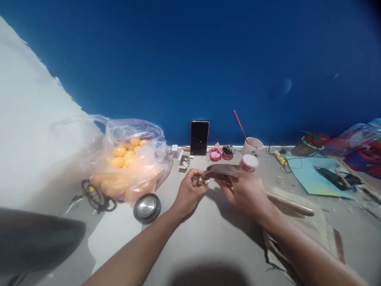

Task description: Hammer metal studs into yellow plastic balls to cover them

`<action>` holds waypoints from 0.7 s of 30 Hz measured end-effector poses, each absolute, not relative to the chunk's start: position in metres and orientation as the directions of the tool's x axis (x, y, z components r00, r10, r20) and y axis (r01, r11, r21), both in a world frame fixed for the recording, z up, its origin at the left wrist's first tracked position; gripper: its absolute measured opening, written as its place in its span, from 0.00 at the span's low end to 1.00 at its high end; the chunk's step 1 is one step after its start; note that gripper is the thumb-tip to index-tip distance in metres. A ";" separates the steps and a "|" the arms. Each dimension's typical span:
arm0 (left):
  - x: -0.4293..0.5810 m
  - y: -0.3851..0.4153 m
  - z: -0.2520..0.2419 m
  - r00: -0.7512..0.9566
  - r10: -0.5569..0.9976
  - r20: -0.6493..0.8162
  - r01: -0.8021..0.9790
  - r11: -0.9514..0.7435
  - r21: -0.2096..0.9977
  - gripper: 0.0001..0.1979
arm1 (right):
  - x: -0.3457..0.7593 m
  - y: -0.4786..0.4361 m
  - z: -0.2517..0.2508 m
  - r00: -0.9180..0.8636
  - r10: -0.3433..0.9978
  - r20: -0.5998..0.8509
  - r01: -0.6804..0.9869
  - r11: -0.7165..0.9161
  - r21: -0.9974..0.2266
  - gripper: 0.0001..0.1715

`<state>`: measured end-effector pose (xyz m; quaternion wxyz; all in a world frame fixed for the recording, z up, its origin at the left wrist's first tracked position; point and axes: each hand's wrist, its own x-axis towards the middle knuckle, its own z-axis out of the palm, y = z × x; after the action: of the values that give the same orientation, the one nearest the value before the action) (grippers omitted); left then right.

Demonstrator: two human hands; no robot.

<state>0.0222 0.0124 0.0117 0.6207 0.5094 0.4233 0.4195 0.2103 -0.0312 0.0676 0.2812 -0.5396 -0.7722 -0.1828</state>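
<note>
A small shiny gold-coloured piece (203, 181) sits in the fingertips of my left hand (190, 192), low over the table; its exact kind is too small to make out. My right hand (247, 194) is closed round a long brown-grey tool (223, 171) with a curved end. The tool's tip lies over the gold piece, seemingly touching it. Behind my right wrist, a wooden handle (293, 204) sticks out over a beige cloth (315, 226); whether it belongs to the same tool is hidden. Just beyond my left hand lies a small box of shiny bits (184, 163).
A dark phone (199, 138) leans on the blue wall. Left are a plastic bag of yellow-orange balls (127, 159), a black cable (97, 196) and a round metal lid (147, 207). Right are a white cup (253, 145), a pink tub (249, 162) and a light-blue sheet (309, 174).
</note>
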 end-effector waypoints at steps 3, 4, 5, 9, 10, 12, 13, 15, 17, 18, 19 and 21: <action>0.022 0.012 0.012 0.301 0.949 -0.096 -0.089 0.129 0.988 0.18 | 0.211 -0.031 0.066 -0.272 0.709 0.650 0.931 0.365 -0.009 0.16; 0.022 0.011 0.013 0.309 0.946 -0.101 -0.086 0.134 0.987 0.19 | 0.212 -0.031 0.066 -0.270 0.679 0.682 0.928 0.373 -0.004 0.16; 0.022 0.011 0.013 0.316 0.943 -0.104 -0.085 0.138 0.987 0.19 | 0.213 -0.031 0.066 -0.269 0.650 0.710 0.924 0.383 0.000 0.16; 0.020 0.012 0.016 0.329 0.939 -0.103 -0.097 0.142 0.985 0.22 | 0.212 -0.031 0.068 -0.291 0.681 0.672 0.916 0.402 -0.010 0.15; 0.020 0.012 0.016 0.329 0.939 -0.099 -0.089 0.135 0.987 0.22 | 0.212 -0.030 0.069 -0.295 0.704 0.646 0.916 0.400 -0.018 0.16; 0.020 0.012 0.016 0.331 0.939 -0.091 -0.066 0.119 0.991 0.22 | 0.211 -0.030 0.069 -0.298 0.707 0.641 0.912 0.409 -0.028 0.16; 0.021 0.012 0.016 0.332 0.939 -0.094 -0.064 0.121 0.991 0.22 | 0.212 -0.029 0.070 -0.296 0.684 0.667 0.907 0.419 -0.027 0.15; 0.021 0.011 0.016 0.339 0.934 -0.115 -0.090 0.154 0.984 0.23 | 0.213 -0.029 0.070 -0.288 0.629 0.722 0.901 0.433 -0.018 0.14; 0.022 0.011 0.015 0.345 0.928 -0.142 -0.116 0.192 0.974 0.22 | 0.214 -0.029 0.069 -0.287 0.631 0.721 0.907 0.421 -0.007 0.15; 0.022 0.011 0.014 0.347 0.926 -0.148 -0.116 0.200 0.973 0.22 | 0.214 -0.029 0.069 -0.291 0.659 0.693 0.912 0.409 -0.007 0.15; 0.022 0.010 0.014 0.350 0.925 -0.150 -0.109 0.199 0.974 0.21 | 0.214 -0.028 0.068 -0.295 0.692 0.659 0.917 0.399 -0.009 0.16; 0.022 0.010 0.013 0.351 0.925 -0.147 -0.090 0.190 0.978 0.20 | 0.214 -0.028 0.067 -0.294 0.718 0.631 0.920 0.392 -0.017 0.16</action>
<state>0.0225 0.0100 0.0130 0.6501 0.5031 0.4149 0.3900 0.2137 -0.0276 0.0671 0.2838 -0.5217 -0.7846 -0.1778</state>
